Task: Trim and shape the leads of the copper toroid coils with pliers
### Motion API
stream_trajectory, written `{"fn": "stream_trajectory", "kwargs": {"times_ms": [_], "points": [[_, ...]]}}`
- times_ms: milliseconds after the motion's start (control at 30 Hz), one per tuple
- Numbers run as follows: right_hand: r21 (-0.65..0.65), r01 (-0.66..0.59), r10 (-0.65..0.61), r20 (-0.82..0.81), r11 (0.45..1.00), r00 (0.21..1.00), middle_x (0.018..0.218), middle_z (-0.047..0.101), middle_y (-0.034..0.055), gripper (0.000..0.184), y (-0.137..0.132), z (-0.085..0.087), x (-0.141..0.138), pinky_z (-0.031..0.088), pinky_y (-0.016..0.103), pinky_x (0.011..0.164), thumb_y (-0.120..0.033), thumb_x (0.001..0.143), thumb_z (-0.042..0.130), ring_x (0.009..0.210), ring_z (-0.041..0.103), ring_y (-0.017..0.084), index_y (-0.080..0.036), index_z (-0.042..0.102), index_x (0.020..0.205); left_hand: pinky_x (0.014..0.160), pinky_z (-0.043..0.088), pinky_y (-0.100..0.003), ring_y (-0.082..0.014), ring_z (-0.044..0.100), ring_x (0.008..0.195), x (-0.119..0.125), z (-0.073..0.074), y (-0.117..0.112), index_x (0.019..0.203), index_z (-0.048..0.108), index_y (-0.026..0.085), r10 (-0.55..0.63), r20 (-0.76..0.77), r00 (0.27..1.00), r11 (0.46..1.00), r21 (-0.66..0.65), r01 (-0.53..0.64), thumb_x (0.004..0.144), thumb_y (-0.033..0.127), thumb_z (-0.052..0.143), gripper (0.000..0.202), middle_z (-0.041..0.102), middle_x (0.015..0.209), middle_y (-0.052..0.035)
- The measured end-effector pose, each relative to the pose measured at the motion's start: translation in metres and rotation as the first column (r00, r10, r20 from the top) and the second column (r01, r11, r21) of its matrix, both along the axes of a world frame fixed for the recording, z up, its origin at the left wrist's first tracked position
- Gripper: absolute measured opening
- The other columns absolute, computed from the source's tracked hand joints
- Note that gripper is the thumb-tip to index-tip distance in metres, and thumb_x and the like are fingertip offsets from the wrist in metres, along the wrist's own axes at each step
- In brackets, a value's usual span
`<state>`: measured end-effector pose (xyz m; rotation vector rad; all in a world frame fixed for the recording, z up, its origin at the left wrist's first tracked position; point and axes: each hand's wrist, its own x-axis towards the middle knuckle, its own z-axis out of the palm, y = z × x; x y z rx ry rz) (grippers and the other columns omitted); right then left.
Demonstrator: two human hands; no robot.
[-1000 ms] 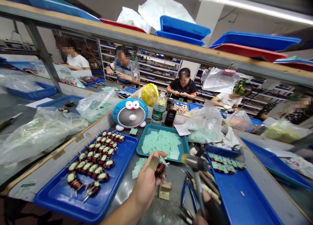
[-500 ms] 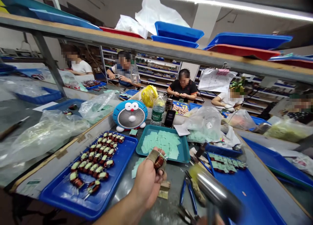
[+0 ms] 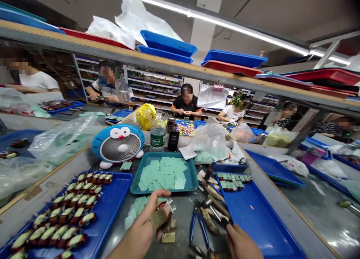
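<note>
My left hand point(image 3: 146, 217), with tan wrapping on a finger, is closed around a copper-wound coil point(image 3: 168, 209). Pale leads stick up from the coil, and the fingers hide much of it. Just below that hand lies a small wooden block point(image 3: 168, 236). My right hand point(image 3: 242, 241) grips the dark handle of a hammer point(image 3: 216, 213), its metal shaft slanting toward the tools on the bench. Between the hands lie blue-handled pliers point(image 3: 199, 225). Beyond my left hand, a teal tray point(image 3: 164, 191) holds pale green squares point(image 3: 161, 172).
At left, a blue tray point(image 3: 112, 214) carries rows of coils; another blue tray point(image 3: 264, 217) stands at right with green-topped parts. A cartoon fan point(image 3: 119, 144), a bottle point(image 3: 157, 137) and a phone point(image 3: 173, 142) line the back. Overhead runs a shelf point(image 3: 168, 66). Several people sit opposite.
My right hand has lowered the hammer from a raised, blurred position toward the tools. My left hand still holds the coil, now turned and lower. The view has swung right.
</note>
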<state>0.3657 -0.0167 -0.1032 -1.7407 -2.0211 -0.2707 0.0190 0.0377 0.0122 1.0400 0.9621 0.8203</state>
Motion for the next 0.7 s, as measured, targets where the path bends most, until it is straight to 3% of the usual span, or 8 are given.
{"fn": "stream_trajectory", "kwargs": {"times_ms": [67, 133, 267, 367, 467, 567, 700], "points": [[-0.041, 0.033, -0.034, -0.017, 0.999, 0.999, 0.080, 0.074, 0.0095, 0.036, -0.003, -0.004, 0.001, 0.057, 0.033, 0.063, -0.037, 0.100, 0.044, 0.070, 0.071, 0.025, -0.023, 0.072, 0.083, 0.071, 0.042, -0.023, -0.0124, 0.054, 0.072, -0.005, 0.000, 0.001, 0.130, 0.047, 0.025, -0.034, -0.180, 0.983, 0.992, 0.117, 0.056, 0.089, 0.058, 0.060, 0.054, 0.058, 0.082, 0.0012], [-0.096, 0.062, -0.066, -0.047, 0.993, 0.997, 0.091, 0.071, 0.0123, 0.031, -0.011, -0.002, -0.009, 0.055, 0.040, 0.074, -0.040, 0.101, 0.047, 0.084, 0.068, 0.029, -0.021, 0.068, 0.087, 0.074, 0.041, -0.023, -0.0156, 0.058, 0.078, -0.015, -0.001, 0.004, 0.122, 0.055, 0.024, 0.001, -0.402, 0.916, 0.965, 0.242, 0.105, 0.087, 0.053, 0.067, 0.047, 0.064, 0.084, -0.0006], [-0.209, 0.048, -0.086, -0.174, 0.977, 0.981, 0.097, 0.065, 0.0111, 0.031, -0.031, 0.011, -0.042, 0.052, 0.042, 0.083, -0.046, 0.103, 0.047, 0.094, 0.064, 0.028, -0.022, 0.059, 0.087, 0.089, 0.044, -0.027, -0.0209, 0.064, 0.100, -0.032, -0.006, 0.013, 0.127, 0.065, 0.027, -0.008, -0.643, 0.766, 0.927, 0.281, 0.246, 0.091, 0.045, 0.062, 0.040, 0.070, 0.113, -0.0060], [-0.269, -0.003, -0.095, -0.349, 0.963, 0.932, 0.105, 0.064, 0.0095, 0.025, -0.037, 0.025, -0.063, 0.052, 0.039, 0.088, -0.042, 0.103, 0.049, 0.102, 0.064, 0.026, -0.023, 0.060, 0.092, 0.095, 0.045, -0.031, -0.0219, 0.063, 0.109, -0.028, -0.011, 0.019, 0.132, 0.064, 0.027, -0.060, -0.757, 0.651, 0.854, 0.299, 0.426, 0.096, 0.032, 0.053, 0.039, 0.067, 0.125, -0.0083], [-0.261, -0.044, -0.075, -0.430, 0.964, 0.900, 0.116, 0.064, 0.0097, 0.020, -0.032, 0.036, -0.071, 0.053, 0.038, 0.093, -0.039, 0.103, 0.052, 0.113, 0.062, 0.026, -0.024, 0.062, 0.109, 0.096, 0.043, -0.035, -0.0253, 0.062, 0.109, -0.010, -0.019, 0.026, 0.130, 0.065, 0.024, -0.086, -0.835, 0.544, 0.764, 0.295, 0.574, 0.085, 0.013, 0.055, 0.047, 0.070, 0.120, -0.0099], [-0.275, -0.048, -0.084, -0.448, 0.960, 0.890, 0.121, 0.063, 0.0102, 0.024, -0.025, 0.040, -0.071, 0.053, 0.037, 0.094, -0.038, 0.102, 0.052, 0.118, 0.061, 0.027, -0.024, 0.061, 0.121, 0.092, 0.041, -0.036, -0.0263, 0.060, 0.104, 0.008, -0.030, 0.035, 0.120, 0.067, 0.024, -0.119, -0.852, 0.509, 0.734, 0.270, 0.623, 0.070, 0.001, 0.056, 0.056, 0.072, 0.109, -0.0083], [-0.306, -0.103, -0.044, -0.439, 0.947, 0.897, 0.126, 0.063, 0.0093, 0.024, -0.017, 0.038, -0.070, 0.050, 0.038, 0.102, -0.034, 0.102, 0.054, 0.123, 0.059, 0.026, -0.025, 0.060, 0.124, 0.087, 0.035, -0.035, -0.0257, 0.057, 0.099, 0.017, -0.042, 0.044, 0.112, 0.065, 0.024, -0.152, -0.860, 0.486, 0.718, 0.242, 0.653, 0.072, 0.001, 0.056, 0.047, 0.071, 0.103, -0.0067]]}}
